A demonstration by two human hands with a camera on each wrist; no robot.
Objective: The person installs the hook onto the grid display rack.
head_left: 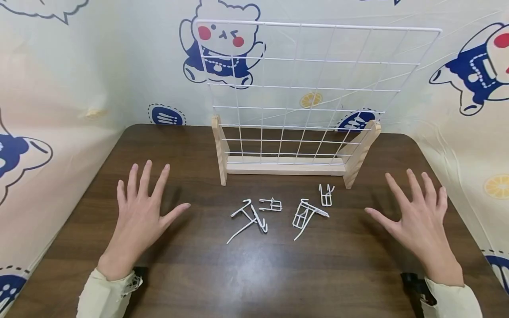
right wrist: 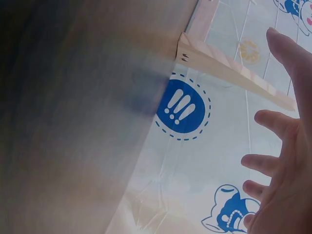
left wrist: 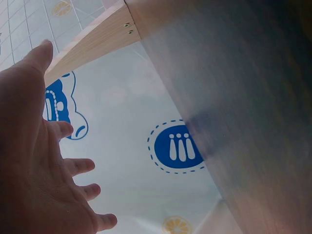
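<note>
My left hand is spread over the left side of the table, its fingers straight and holding nothing. On the other side my right hand hovers likewise, fingers apart. Between them lie white wire hooks: a left group, a small hook beside it, a right group and another small hook. Behind these stands a white wire grid rack on a wooden base. In the wrist views, the left palm and the right palm both appear without any object.
A brown wooden table carries everything. Close behind it and at both sides hangs a pale cloth printed with cartoon bears and orange slices. The rack's wooden end pieces project toward the front.
</note>
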